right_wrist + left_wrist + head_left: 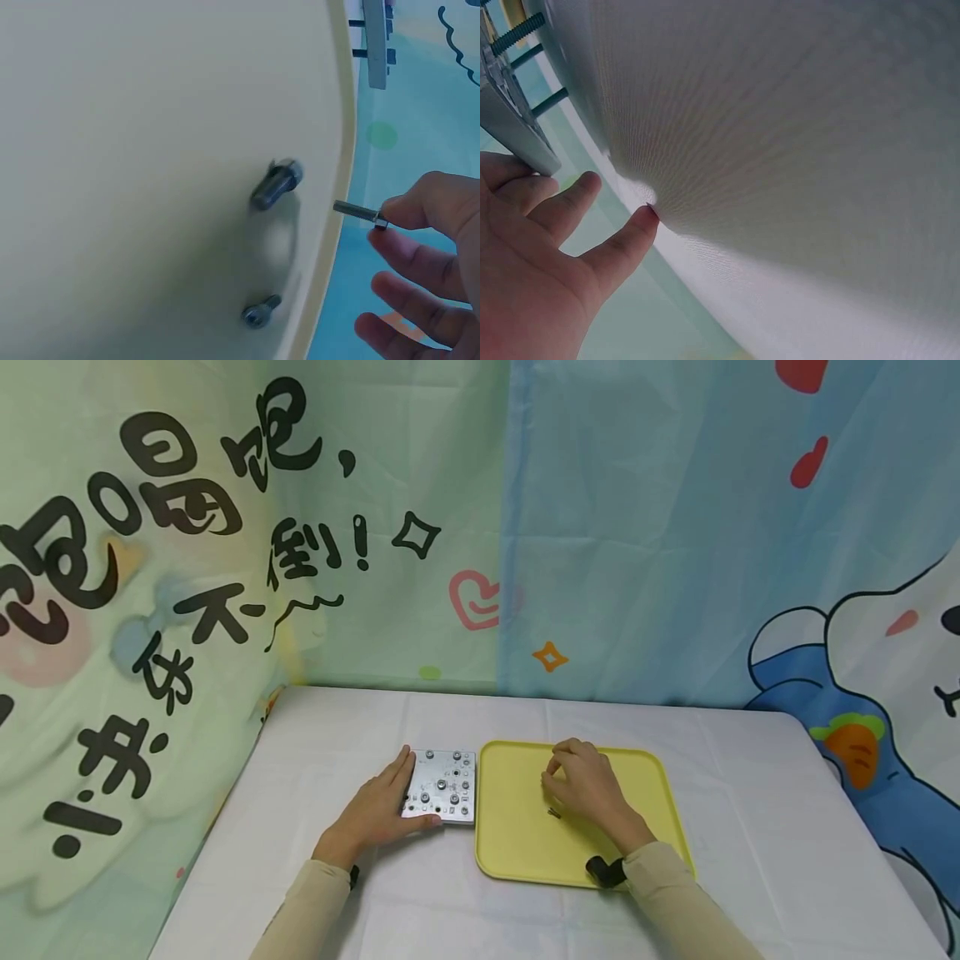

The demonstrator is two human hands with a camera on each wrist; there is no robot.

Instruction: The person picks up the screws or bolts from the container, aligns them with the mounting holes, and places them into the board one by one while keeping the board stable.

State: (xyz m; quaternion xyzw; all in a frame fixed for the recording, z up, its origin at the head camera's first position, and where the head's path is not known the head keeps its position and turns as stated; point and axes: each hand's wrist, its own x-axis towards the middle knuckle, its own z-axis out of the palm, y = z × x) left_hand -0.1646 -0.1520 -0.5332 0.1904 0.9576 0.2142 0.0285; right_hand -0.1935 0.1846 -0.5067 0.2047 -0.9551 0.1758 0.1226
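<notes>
My left hand (pixel 386 806) holds a silver metal plate (pixel 435 768) by its left side, thumb along the near edge. Bolts with round heads dot the plate's top, and threaded shanks (pixel 551 101) stick out of its underside in the left wrist view. My right hand (pixel 587 783) is above the yellow tray, pinching a small bolt (pixel 358 211) by its head between thumb and index finger, the other fingers spread. Two more bolts lie on the tray in the right wrist view: a larger bolt (pixel 276 184) and a socket-head bolt (pixel 259 312).
The yellow tray (pixel 517 852) has a raised rim and lies just right of the plate. Both are on a table with a white cloth (pixel 450 902). A printed curtain (pixel 637 527) hangs behind and along the left. A black wrist device (pixel 603 871) sits at my right cuff.
</notes>
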